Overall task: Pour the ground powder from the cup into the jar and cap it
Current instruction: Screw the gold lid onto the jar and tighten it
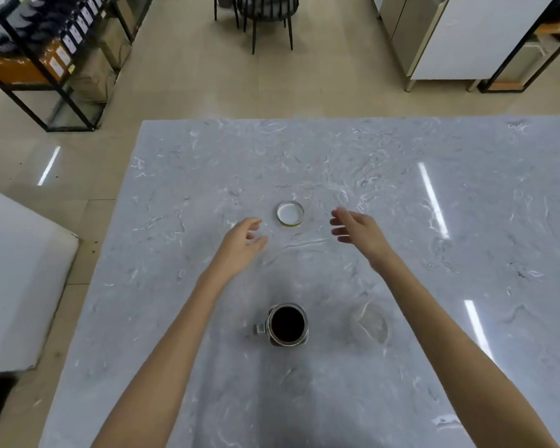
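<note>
Both hands, left [240,244] and right [358,231], hover open, empty.

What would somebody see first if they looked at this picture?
Two bare arms reach out over a big grey marble table, with the left hand and right hand open and empty on either side of a small round lid lying upside down. Nearer the person stands an open glass jar with dark powder in it. A clear cup sits to its right.
</note>
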Demonstrator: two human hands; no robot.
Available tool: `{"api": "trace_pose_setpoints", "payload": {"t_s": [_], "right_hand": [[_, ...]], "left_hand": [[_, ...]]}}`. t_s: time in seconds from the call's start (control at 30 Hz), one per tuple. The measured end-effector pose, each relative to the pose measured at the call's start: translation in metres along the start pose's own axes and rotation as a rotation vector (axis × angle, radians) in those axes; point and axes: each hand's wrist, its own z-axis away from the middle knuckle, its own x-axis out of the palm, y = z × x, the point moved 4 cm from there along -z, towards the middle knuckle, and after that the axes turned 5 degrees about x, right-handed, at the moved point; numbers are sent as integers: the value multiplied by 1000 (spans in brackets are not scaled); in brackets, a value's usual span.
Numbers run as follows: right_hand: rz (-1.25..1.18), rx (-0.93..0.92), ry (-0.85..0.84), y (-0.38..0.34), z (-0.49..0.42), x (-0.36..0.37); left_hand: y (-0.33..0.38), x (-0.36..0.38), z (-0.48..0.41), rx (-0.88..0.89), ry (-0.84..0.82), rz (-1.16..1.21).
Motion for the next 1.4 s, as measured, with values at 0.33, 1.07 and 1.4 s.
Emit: {"api": "trace_pose_setpoints", "payload": {"t_s": [0.33, 1.07, 1.4], "right_hand": [[-38, 266, 53, 12, -108, 76], [-182, 217, -109, 30, -99, 69], [48, -313, -424, -9, -3, 61]], "left_hand": [[-6, 84, -110, 45, -182, -310], [1, 84, -117, 12, -199, -412], [41, 42, -15, -444, -462, 658]]}}
